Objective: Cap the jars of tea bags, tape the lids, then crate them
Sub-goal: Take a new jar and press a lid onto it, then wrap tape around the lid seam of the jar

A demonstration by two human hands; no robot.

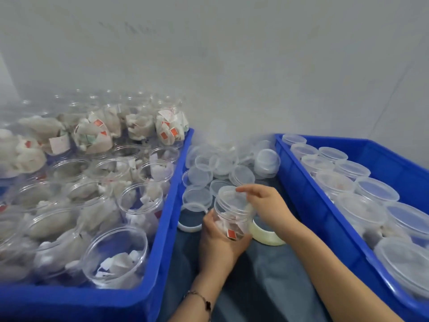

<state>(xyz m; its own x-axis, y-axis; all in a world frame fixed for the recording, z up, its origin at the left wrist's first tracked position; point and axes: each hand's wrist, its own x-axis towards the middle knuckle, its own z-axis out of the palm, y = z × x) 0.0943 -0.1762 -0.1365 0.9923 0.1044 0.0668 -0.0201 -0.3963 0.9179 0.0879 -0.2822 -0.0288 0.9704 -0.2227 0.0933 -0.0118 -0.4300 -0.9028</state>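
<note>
My left hand (219, 242) grips a clear jar of tea bags (232, 214) from below, held upright between the two crates. My right hand (264, 201) curls over the jar's mouth and holds a clear lid (229, 192) on its rim. A heap of loose clear lids (220, 166) lies just behind the jar. A yellowish tape roll (267, 233) sits by my right wrist, partly hidden by the jar. A white tape roll (191, 219) lies left of the jar.
The blue crate on the left (171, 205) is packed with several open jars of tea bags. The blue crate on the right (322, 205) holds several capped jars in rows. Grey cloth (262, 287) covers the surface between them. A white wall stands behind.
</note>
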